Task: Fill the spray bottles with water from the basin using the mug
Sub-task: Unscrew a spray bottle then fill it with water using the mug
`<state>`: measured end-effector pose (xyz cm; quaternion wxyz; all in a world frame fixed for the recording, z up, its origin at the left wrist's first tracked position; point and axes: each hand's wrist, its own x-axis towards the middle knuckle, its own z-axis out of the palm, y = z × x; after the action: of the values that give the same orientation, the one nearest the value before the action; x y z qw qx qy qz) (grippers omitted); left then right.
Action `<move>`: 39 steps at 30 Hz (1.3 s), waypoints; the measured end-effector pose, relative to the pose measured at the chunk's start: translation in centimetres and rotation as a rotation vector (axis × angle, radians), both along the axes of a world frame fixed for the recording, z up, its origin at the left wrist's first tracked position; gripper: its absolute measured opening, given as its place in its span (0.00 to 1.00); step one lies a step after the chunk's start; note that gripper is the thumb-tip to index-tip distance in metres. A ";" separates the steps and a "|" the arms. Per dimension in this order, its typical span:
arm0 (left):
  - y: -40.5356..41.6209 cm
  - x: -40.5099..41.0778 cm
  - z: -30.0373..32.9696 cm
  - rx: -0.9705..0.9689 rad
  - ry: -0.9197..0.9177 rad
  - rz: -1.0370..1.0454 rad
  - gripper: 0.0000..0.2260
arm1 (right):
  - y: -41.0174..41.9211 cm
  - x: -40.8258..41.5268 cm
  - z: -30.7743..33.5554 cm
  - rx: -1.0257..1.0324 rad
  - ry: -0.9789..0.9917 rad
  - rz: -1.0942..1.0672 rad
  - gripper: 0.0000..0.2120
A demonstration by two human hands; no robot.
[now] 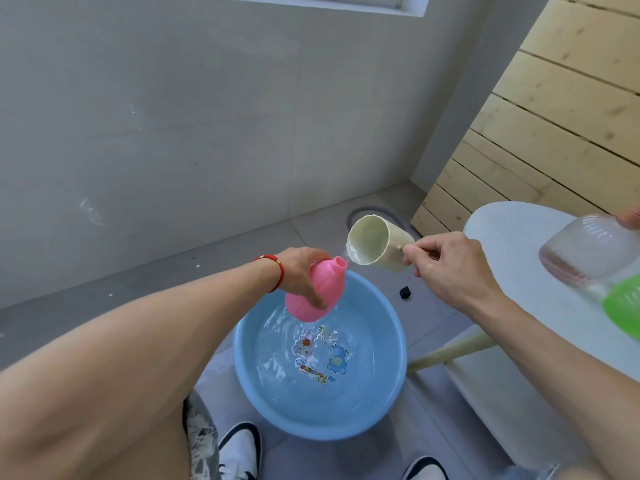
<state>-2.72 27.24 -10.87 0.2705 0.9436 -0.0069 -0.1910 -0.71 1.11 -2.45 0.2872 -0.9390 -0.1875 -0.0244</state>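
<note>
**A:** Start with the grip on each side. What are they holding?

**B:** The right hand is curled round the handle of the cream mug, tipped so its lip sits just beside the open neck of the pink spray bottle. The left hand wraps the bottle's body, holding it tilted toward the mug, above the far edge of the blue basin.

**A:** So the pour is in hand. How to do it well?

**B:** I'd say keep the lip almost touching the neck and tip slowly; the mouth of the mug is far wider than the neck, so a fast tilt would likely send water down the outside. Bringing the bottle more upright as it fills should stop it running back out.

**A:** And spills?

**B:** Both sit over the basin, which has water in it, so drips should land there.

**A:** The other bottles?

**B:** A clear bottle and something green appear on the white tabletop to the right, too blurred to judge.
</note>
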 end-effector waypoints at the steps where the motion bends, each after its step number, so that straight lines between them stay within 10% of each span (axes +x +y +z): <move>1: 0.0 0.0 0.0 0.001 -0.002 -0.001 0.36 | 0.1 0.0 -0.1 -0.004 -0.009 0.008 0.16; 39: -0.1 0.1 -0.2 0.021 -0.069 0.003 0.30 | 0.2 0.3 -0.4 -0.065 -0.418 0.167 0.15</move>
<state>-2.60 27.19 -11.07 0.2603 0.9524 -0.0129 -0.1581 -0.45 1.33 -2.89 0.2127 -0.9035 -0.3208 -0.1885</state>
